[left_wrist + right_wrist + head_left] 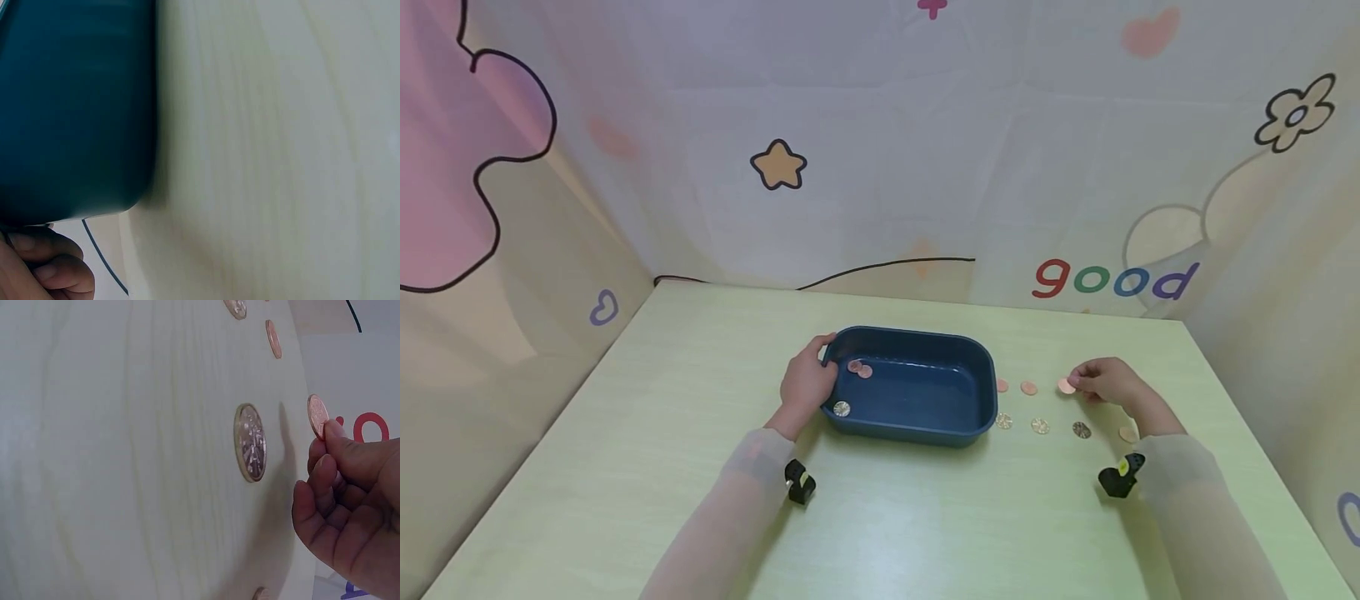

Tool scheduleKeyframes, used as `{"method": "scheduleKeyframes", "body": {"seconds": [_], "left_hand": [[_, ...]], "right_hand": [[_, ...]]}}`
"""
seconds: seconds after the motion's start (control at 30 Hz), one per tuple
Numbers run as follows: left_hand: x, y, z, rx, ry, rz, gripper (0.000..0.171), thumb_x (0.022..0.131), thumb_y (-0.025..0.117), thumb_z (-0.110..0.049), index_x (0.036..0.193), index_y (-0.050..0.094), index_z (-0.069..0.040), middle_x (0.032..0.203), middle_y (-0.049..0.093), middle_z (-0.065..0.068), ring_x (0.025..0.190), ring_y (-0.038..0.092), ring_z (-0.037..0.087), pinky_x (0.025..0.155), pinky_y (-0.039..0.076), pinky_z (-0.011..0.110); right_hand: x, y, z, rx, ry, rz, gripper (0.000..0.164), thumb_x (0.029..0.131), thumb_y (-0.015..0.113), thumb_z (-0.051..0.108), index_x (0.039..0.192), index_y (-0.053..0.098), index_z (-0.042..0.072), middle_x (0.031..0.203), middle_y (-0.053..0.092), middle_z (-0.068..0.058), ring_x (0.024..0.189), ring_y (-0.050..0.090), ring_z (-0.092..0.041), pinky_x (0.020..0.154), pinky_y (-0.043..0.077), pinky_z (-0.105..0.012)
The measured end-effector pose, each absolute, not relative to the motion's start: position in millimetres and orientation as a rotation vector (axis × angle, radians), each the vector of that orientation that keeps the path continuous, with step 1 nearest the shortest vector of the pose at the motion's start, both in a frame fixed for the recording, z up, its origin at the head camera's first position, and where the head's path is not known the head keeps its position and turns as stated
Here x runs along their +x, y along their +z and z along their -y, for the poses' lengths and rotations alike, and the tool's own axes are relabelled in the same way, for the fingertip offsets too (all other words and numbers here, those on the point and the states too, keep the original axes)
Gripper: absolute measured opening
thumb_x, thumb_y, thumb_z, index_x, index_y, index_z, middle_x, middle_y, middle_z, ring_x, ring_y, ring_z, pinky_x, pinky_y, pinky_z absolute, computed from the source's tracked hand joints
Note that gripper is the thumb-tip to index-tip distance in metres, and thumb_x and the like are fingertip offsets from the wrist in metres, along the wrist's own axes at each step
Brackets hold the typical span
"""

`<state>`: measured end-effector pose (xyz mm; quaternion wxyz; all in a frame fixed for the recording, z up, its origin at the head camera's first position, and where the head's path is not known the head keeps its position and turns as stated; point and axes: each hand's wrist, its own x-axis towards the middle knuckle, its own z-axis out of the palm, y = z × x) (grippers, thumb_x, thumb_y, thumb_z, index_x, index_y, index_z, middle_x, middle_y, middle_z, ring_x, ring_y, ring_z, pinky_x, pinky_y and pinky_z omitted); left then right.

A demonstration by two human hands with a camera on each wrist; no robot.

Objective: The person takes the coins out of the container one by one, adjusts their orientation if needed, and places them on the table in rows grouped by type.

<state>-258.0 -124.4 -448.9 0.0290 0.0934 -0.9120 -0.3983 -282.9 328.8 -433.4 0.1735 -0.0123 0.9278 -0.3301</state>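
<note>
A dark blue rectangular tray [910, 432] sits on the table, and my left hand [807, 385] grips its left end, thumb over the rim. In the left wrist view curled fingers [62, 269] show at the tray's corner. Two copper coins [866, 372] and a silvery coin [842, 409] lie inside at the left. To the right of the tray, my right hand [1108, 382] pinches a copper coin [317, 416] between thumb and forefinger, raised off the table in the right wrist view. Below that hand lies a larger dark, patterned coin [251, 442].
Between tray and right hand lie more coins: a copper coin [1028, 387], another copper coin [1003, 385] by the tray wall, and pale gold coins [1040, 426] in a nearer row. One pale coin [1127, 434] is beside the right wrist. A printed curtain [880, 183] hangs behind the table [700, 358].
</note>
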Motion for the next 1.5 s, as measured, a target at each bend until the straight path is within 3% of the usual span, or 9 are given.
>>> {"method": "scheduleKeyframes", "body": {"seconds": [0.43,0.6,0.97,1.33,1.5], "left_hand": [[-258,-449,125,0.290,-1.234,2.816,0.055,0.094,0.053,-0.011,0.148,0.056,-0.021,0.056,0.035,-0.004,0.050,0.038,0.013,0.047,0.025,0.025],[-259,-449,125,0.301,-1.229,2.820,0.055,0.094,0.054,-0.011,0.148,0.056,-0.021,0.058,0.035,-0.003,0.051,0.039,0.013,0.048,0.025,0.026],[-260,-451,124,0.301,-1.233,2.819,0.054,0.094,0.053,-0.011,0.147,0.056,-0.022,0.058,0.035,-0.004,0.052,0.038,0.013,0.048,0.025,0.026],[-260,-447,123,0.311,-1.234,2.828,0.055,0.094,0.054,-0.011,0.148,0.056,-0.022,0.059,0.036,-0.003,0.053,0.039,0.013,0.048,0.025,0.026],[-260,-450,124,0.313,-1.226,2.836,0.055,0.094,0.054,-0.012,0.148,0.056,-0.023,0.061,0.037,-0.002,0.053,0.040,0.014,0.049,0.026,0.026]], "right_hand": [[-282,-440,-328,-0.069,-0.798,-2.705,0.022,0.101,0.059,0.010,0.103,0.065,-0.011,0.080,0.058,-0.005,0.075,0.051,-0.017,0.068,0.044,-0.029],[-281,-438,-323,-0.046,-0.734,-2.758,0.022,0.100,0.059,0.009,0.100,0.066,-0.012,0.085,0.061,-0.013,0.080,0.053,-0.022,0.070,0.042,-0.028],[-283,-439,-321,0.000,-0.685,-2.777,0.026,0.101,0.059,0.011,0.102,0.066,-0.013,0.095,0.064,-0.022,0.085,0.056,-0.028,0.076,0.044,-0.032],[-283,-440,-319,-0.002,-0.656,-2.809,0.025,0.102,0.058,0.011,0.100,0.065,-0.013,0.094,0.063,-0.023,0.085,0.056,-0.030,0.077,0.046,-0.036],[-282,-441,-327,0.002,-0.756,-2.751,0.028,0.103,0.057,0.014,0.108,0.063,-0.014,0.093,0.062,-0.018,0.085,0.054,-0.026,0.074,0.046,-0.032]]}}
